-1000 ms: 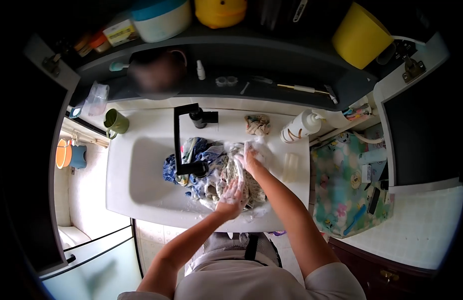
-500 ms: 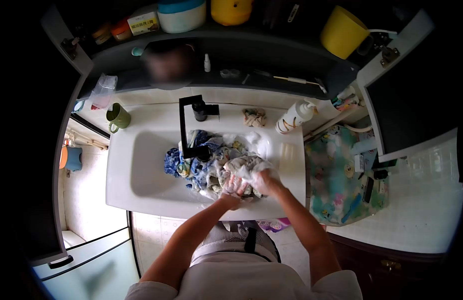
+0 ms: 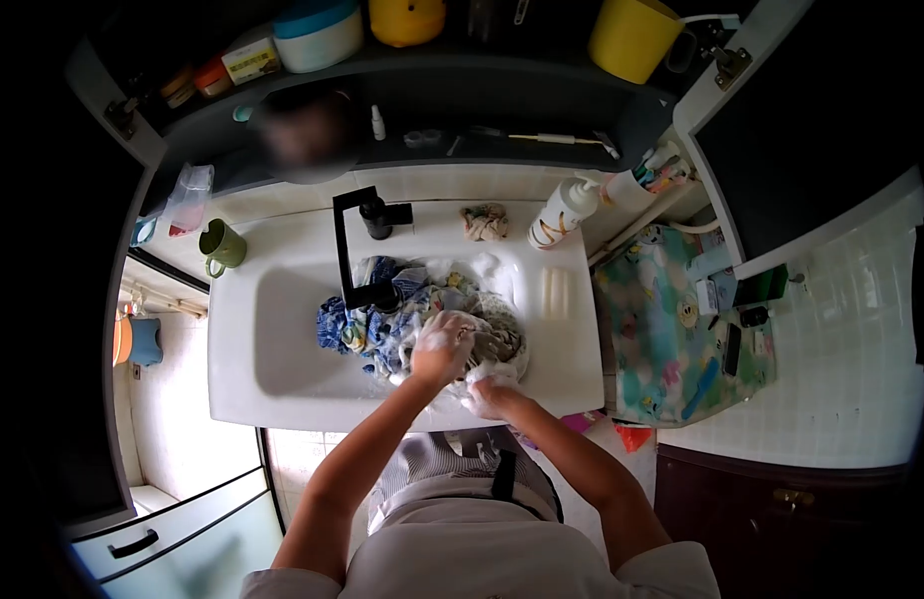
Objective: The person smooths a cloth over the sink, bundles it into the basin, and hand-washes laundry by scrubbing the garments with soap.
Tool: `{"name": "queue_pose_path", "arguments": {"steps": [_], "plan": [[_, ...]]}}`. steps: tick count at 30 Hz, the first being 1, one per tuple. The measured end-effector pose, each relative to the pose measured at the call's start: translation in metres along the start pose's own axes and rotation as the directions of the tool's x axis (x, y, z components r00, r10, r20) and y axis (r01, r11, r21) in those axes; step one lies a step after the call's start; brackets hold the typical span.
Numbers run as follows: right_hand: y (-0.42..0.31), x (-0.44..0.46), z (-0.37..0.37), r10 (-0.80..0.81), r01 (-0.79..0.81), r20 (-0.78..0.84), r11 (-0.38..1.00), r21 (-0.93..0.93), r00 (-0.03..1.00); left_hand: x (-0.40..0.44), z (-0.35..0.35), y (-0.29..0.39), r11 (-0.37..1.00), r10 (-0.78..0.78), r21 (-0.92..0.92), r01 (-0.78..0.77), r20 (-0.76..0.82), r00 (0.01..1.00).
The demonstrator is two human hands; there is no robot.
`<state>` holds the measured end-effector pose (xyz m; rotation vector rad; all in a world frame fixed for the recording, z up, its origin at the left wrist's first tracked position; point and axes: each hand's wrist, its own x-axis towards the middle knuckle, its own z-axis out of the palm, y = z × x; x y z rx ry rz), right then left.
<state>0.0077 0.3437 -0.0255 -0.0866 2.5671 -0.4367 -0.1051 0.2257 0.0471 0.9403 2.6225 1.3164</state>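
A pile of wet, soapy clothes lies in the white sink [image 3: 282, 329]. My left hand [image 3: 444, 347] lies over the greyish patterned garment [image 3: 500, 337], its fingers curled onto the cloth. Lower down, near the front rim, my right hand [image 3: 492, 392] is closed on the foamy edge of the same garment. White suds coat the fingers of both hands and partly hide them. Blue patterned clothing [image 3: 332, 324] is heaped to the left, under the black faucet [image 3: 347, 255]. More foam [image 3: 492, 270] clings to the back right of the basin.
A green mug [image 3: 222, 247] stands at the sink's back left corner. Behind the basin are a crumpled cloth [image 3: 484, 222] and a white pump bottle [image 3: 564, 214]. A bar of soap [image 3: 556, 294] appears on the right rim. Open cabinet doors flank the shelf [image 3: 422, 155] above.
My left hand has gone from beneath the garment to on top of it. My right hand has come down toward the front rim. The view has shifted slightly.
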Motion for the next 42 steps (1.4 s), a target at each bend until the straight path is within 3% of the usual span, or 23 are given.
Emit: {"name": "queue_pose_path", "arguments": {"steps": [5,6,7,8,9,11,14,15,18,19,28,31,34,36,38,40,41,42], "plan": [[0.002,-0.023,-0.071,-0.046,0.053,-0.031,0.959,0.279,0.998,0.003,0.08,-0.029,0.984,0.05,0.174,-0.028,-0.123,0.991],[0.006,-0.022,-0.079,-0.025,0.135,-0.274,0.911,0.39,0.962,-0.001,0.09,-0.041,0.983,0.087,0.172,-0.068,-0.111,0.99],[0.008,-0.016,-0.089,0.09,0.128,-0.418,0.875,0.467,0.904,-0.007,0.088,-0.038,0.98,0.097,0.186,-0.074,-0.118,0.988],[0.006,-0.006,-0.096,0.213,0.143,-0.543,0.829,0.54,0.812,-0.012,0.083,-0.036,0.974,0.113,0.208,-0.085,-0.124,0.986],[0.008,0.007,-0.088,0.278,0.123,-0.682,0.87,0.477,0.676,-0.011,0.088,-0.041,0.969,0.039,0.246,-0.02,-0.072,0.997],[0.013,0.036,-0.065,0.338,0.026,-0.881,0.93,0.366,0.33,-0.014,0.09,-0.042,0.975,-0.018,0.222,0.034,-0.076,0.997],[-0.002,0.047,-0.036,0.315,-0.262,-0.88,0.937,0.23,0.355,-0.018,0.091,-0.054,0.982,0.024,0.187,-0.005,-0.1,0.995],[0.018,0.081,0.013,0.478,-0.134,-0.795,0.876,0.464,0.374,-0.019,0.091,-0.057,0.987,0.045,0.159,-0.028,-0.104,0.994],[0.014,0.063,0.001,0.377,-0.182,-0.8,0.926,0.331,0.466,-0.019,0.088,-0.052,0.967,0.04,0.253,-0.025,-0.053,0.998],[0.015,0.058,-0.009,0.407,-0.183,-0.763,0.912,0.366,0.503,-0.018,0.092,-0.059,0.98,0.079,0.186,-0.063,-0.079,0.994],[0.02,0.085,0.005,0.474,-0.334,-0.669,0.88,0.338,0.572,-0.005,0.087,-0.069,0.959,0.065,0.278,-0.048,-0.052,0.997],[0.027,0.092,0.013,0.484,-0.396,-0.516,0.875,0.279,0.706,-0.005,0.095,-0.083,0.943,0.033,0.334,-0.006,-0.074,0.997],[0.032,0.105,0.018,0.561,-0.451,-0.291,0.813,0.369,0.775,0.003,0.106,-0.106,0.969,-0.001,0.247,0.018,-0.07,0.998],[0.041,0.128,0.026,0.59,-0.424,-0.195,0.736,0.528,0.783,0.008,0.115,-0.12,0.965,-0.014,0.261,0.037,-0.088,0.996],[0.05,0.162,0.064,0.655,-0.352,-0.225,0.627,0.695,0.722,0.017,0.118,-0.127,0.969,-0.045,0.239,0.064,-0.082,0.996],[0.069,0.216,0.141,0.765,-0.189,-0.34,0.509,0.84,0.548,0.026,0.116,-0.127,0.978,-0.096,0.18,0.104,-0.052,0.994],[0.118,0.215,0.18,0.497,-0.172,-0.536,0.822,0.543,0.683,0.029,0.118,-0.131,0.974,-0.079,0.206,0.093,-0.08,0.994],[0.117,0.213,0.184,0.499,-0.177,-0.532,0.821,0.543,0.684,0.036,0.116,-0.13,0.978,-0.11,0.174,0.119,-0.062,0.992]]}}
